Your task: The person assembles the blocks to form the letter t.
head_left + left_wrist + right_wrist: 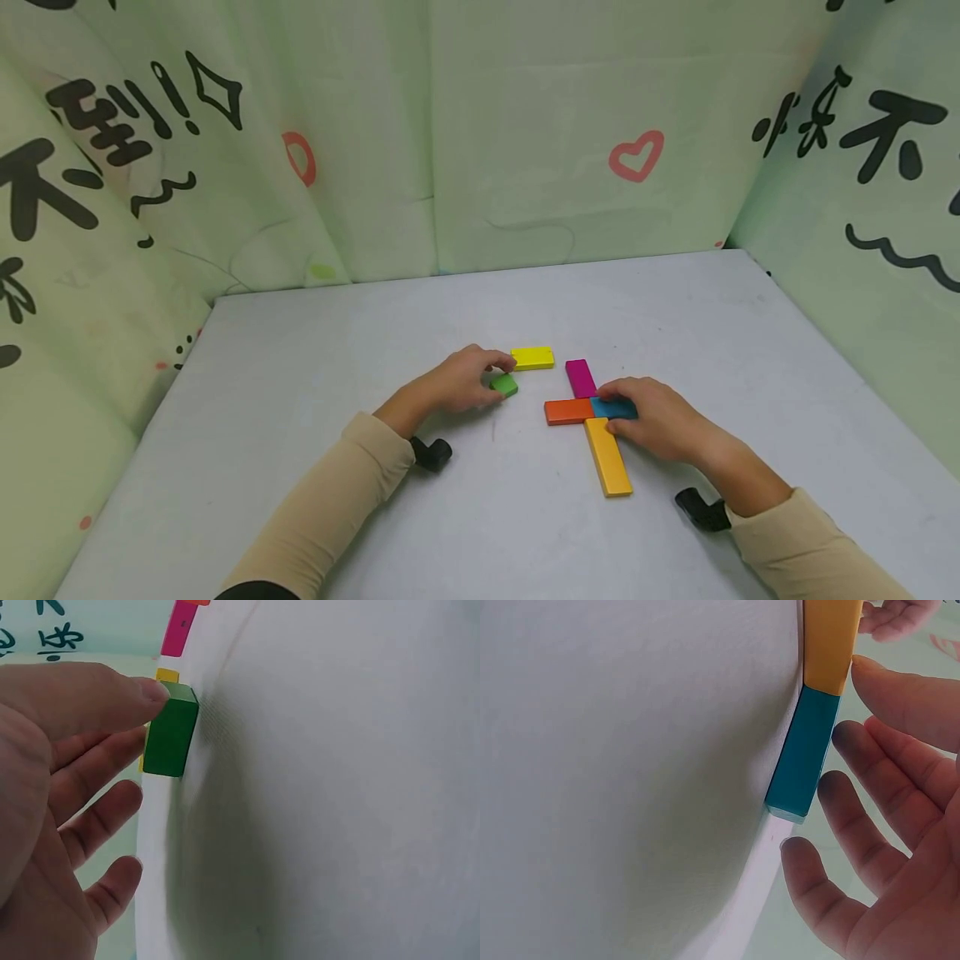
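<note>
Green block [504,384] sits in left fingers [97,765]; curtain [862,204] reads "不" [888,123].

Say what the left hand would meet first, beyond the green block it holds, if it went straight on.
The left hand would probably meet the yellow block, just ahead; whether they touch is unclear.

From far away, I see a flat white surface [360,329]. Pale green cloth [517,100] hangs behind it and at both sides. I spot a red heart outline [637,174] at the back and thick black writing [906,108] on the right.
</note>
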A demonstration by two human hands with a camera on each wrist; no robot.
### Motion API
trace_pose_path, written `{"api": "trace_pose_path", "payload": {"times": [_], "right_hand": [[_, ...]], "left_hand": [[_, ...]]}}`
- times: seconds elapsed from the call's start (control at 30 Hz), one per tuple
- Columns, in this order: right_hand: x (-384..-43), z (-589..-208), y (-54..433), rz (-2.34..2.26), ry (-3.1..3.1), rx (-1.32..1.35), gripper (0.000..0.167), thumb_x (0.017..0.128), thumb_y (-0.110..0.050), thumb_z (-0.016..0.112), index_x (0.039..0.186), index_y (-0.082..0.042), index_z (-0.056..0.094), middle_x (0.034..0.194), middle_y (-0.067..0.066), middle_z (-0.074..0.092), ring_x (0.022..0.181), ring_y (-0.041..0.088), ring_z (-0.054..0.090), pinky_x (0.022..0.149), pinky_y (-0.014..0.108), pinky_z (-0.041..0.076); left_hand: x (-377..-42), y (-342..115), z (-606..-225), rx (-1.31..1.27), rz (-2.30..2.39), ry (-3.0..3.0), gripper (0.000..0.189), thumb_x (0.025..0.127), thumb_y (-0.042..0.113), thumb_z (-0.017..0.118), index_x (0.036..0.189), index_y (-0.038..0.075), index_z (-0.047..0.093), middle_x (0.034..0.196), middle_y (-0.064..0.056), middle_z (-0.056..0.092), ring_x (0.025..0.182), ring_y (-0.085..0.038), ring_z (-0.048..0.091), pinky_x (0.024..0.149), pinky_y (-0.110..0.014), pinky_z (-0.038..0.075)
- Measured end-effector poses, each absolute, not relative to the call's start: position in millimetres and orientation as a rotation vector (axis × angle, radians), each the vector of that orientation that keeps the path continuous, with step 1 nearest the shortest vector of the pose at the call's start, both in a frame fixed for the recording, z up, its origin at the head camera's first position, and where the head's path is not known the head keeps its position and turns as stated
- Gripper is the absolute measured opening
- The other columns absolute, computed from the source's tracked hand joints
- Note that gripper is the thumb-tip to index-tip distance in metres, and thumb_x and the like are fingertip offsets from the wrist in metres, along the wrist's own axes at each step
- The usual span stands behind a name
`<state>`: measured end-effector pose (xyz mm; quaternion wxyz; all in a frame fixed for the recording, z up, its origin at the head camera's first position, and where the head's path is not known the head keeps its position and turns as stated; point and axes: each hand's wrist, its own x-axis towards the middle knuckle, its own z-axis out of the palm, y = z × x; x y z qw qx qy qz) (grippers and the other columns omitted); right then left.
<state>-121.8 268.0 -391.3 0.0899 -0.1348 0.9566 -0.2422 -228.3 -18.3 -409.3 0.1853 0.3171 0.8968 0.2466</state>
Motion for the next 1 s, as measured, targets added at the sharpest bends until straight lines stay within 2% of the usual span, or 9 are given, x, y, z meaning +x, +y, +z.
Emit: {"api": "trace_pose_path", "payload": {"times": [0.3,0.7,1.0], "right_hand": [[-120.9,-390.1,266.5,-0.704,2.846,-0.389,0.045,0.090,-0.016,0.075,0.130,-0.001,0.061,0.128,0.016,0.061,0.118,0.039,0.053,0.098,0.057,0.045],[-120.3,-389.7,266.6,-0.696,2.851,-0.399,0.045,0.090,-0.016,0.075,0.130,-0.001,0.061,0.128,0.017,0.060,0.118,0.040,0.052,0.098,0.058,0.044],[-121.2,-389.8,266.8,-0.696,2.849,-0.408,0.045,0.090,-0.015,0.075,0.130,-0.001,0.061,0.129,0.018,0.060,0.118,0.040,0.052,0.099,0.058,0.044]], "left_hand": [[-226.3,-16.9,-409.4,0.897,0.684,2.555,0.041,0.090,0.019,0.076,0.129,0.014,0.063,0.119,0.002,0.061,0.109,-0.017,0.049,0.094,-0.034,0.043],[-224.7,-13.5,-405.0,0.970,0.609,2.515,0.036,0.093,0.016,0.072,0.128,0.014,0.064,0.124,0.004,0.064,0.118,-0.018,0.047,0.104,-0.037,0.036],[-226.8,-14.2,-406.9,0.927,0.589,2.525,0.038,0.093,0.016,0.071,0.131,0.015,0.063,0.124,0.005,0.064,0.117,-0.016,0.048,0.102,-0.036,0.040]]}}
